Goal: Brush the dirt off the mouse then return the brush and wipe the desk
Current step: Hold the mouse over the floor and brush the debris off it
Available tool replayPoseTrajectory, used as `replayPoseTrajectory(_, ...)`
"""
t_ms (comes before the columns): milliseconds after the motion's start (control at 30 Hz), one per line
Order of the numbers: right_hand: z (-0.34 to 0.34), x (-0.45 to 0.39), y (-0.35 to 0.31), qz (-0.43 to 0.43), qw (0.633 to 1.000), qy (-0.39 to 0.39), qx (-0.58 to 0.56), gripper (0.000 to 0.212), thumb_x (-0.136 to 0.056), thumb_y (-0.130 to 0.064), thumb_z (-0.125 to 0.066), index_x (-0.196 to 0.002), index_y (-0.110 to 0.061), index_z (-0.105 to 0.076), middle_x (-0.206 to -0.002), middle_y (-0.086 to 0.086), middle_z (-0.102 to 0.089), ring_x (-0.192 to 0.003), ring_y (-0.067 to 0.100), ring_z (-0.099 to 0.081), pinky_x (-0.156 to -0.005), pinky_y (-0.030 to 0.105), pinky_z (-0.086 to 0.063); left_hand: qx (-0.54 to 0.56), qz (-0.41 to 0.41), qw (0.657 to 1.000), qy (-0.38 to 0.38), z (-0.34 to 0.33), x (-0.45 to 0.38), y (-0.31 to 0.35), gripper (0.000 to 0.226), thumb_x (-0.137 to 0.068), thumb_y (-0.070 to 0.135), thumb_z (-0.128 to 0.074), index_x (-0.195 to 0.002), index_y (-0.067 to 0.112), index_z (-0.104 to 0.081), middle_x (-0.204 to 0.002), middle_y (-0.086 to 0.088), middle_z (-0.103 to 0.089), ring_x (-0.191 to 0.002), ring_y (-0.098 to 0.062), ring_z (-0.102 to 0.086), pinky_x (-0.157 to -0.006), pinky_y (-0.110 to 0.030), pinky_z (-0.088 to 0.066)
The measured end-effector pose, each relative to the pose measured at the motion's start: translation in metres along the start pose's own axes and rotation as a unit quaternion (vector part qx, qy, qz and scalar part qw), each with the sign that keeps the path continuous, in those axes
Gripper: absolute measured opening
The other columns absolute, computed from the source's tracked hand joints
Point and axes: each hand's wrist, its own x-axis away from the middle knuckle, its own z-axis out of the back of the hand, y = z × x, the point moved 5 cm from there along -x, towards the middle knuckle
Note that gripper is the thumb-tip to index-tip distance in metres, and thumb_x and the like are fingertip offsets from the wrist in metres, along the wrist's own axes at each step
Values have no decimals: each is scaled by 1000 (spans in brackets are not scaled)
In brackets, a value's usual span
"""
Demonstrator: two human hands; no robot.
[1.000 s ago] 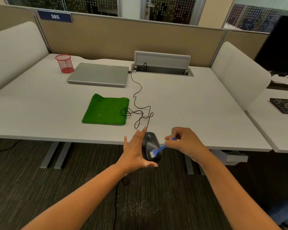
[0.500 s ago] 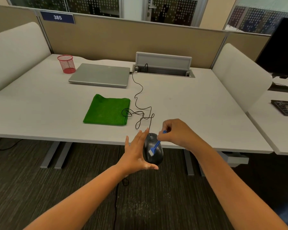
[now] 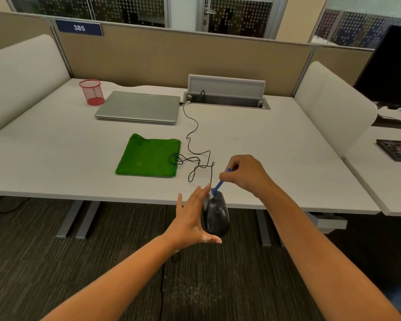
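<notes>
A black wired mouse (image 3: 216, 215) hangs in the air just off the desk's front edge, over the floor. My left hand (image 3: 191, 218) holds it from the left, fingers along its side and thumb under its rear end. My right hand (image 3: 242, 173) pinches a small blue brush (image 3: 218, 185), whose white bristles touch the front end of the mouse. A folded green cloth (image 3: 149, 156) lies on the white desk (image 3: 276, 158) to the left of the mouse cable (image 3: 192, 140).
A closed silver laptop (image 3: 138, 107) and a red mesh cup (image 3: 91, 91) stand at the back left. A grey cable hatch (image 3: 226, 90) is open at the back. White dividers flank the desk. A keyboard (image 3: 397, 149) lies on the neighbouring desk.
My right hand has moved forward and up, and the brush has travelled from the rear of the mouse to its front end. My left hand keeps holding the mouse.
</notes>
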Motion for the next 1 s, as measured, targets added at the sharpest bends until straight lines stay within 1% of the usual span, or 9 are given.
replayPoseTrajectory(100, 7, -7, 3, -17, 998, 30, -47, 27, -73, -14, -73, -58, -16, -50, -59, -1, -48, -55, 11, -42, -52, 23, -36, 1, -1, 1000, 4, 1, -1, 1, 129, -53, 62, -77, -138, 39, 17, -152, 12, 2, -134, 0, 15, -104, -39, 27)
replayPoseTrajectory(233, 3, -10, 7, -40, 995, 18, -85, 27, -74, -13, -73, -58, -15, -51, -59, 0, -47, -55, 12, -41, -52, 22, -35, 3, -2, 1000, 5, 2, -2, 3, 130, -53, 60, -77, -140, 34, 14, -154, 7, 1, -135, -2, 13, -105, -39, 26)
replayPoseTrajectory(400, 13, -13, 14, -64, 993, 52, -82, 26, -75, -14, -72, -60, -15, -51, -61, 0, -48, -56, 12, -42, -51, 23, -34, 4, -7, 1000, 5, 5, 0, 6, 122, -52, 59, -78, -134, 43, 11, -154, 6, -2, -134, 0, 16, -104, -38, 26)
replayPoseTrajectory(567, 13, -14, 5, -61, 996, 2, -69, 28, -75, -11, -71, -58, -13, -49, -60, 1, -46, -56, 13, -39, -51, 23, -31, -3, -8, 1000, -3, 4, 2, 5, 122, -53, 60, -78, -132, 44, 14, -154, 7, 0, -134, 1, 16, -104, -37, 27)
replayPoseTrajectory(667, 11, -16, 5, -54, 997, 17, -43, 27, -75, -13, -72, -59, -14, -50, -62, 0, -47, -56, 12, -41, -50, 22, -33, -10, -16, 1000, -10, 4, 2, 6, 122, -53, 61, -77, -131, 49, 16, -152, 9, 1, -134, 1, 19, -105, -39, 27)
replayPoseTrajectory(733, 14, -17, 5, -51, 997, 32, -44, 27, -75, -14, -72, -60, -15, -50, -62, 0, -48, -56, 12, -41, -51, 22, -34, -19, -27, 999, -14, 4, 3, 6, 123, -53, 61, -77, -130, 51, 19, -148, 15, 2, -134, 1, 20, -105, -41, 27)
replayPoseTrajectory(800, 17, -16, 5, -53, 997, 22, -52, 27, -76, -13, -71, -59, -14, -50, -61, 1, -46, -56, 13, -40, -51, 22, -33, -23, -31, 999, -14, 5, 4, 6, 123, -53, 60, -77, -130, 51, 18, -143, 20, 5, -133, 2, 21, -104, -39, 27)
replayPoseTrajectory(900, 17, -13, 3, -54, 998, -17, -34, 26, -75, -11, -70, -59, -12, -50, -59, 2, -44, -55, 13, -37, -50, 22, -30, -21, -32, 999, -12, 5, 4, 6, 123, -53, 61, -77, -131, 49, 18, -142, 22, 6, -133, 2, 19, -104, -39, 27)
replayPoseTrajectory(1000, 16, -13, 5, -55, 998, -3, -24, 26, -76, -12, -70, -59, -14, -50, -60, 1, -45, -55, 12, -38, -49, 21, -31, -28, -42, 999, -21, 1, 4, 8, 124, -53, 63, -75, -131, 51, 21, -142, 22, 8, -134, 1, 19, -105, -42, 25)
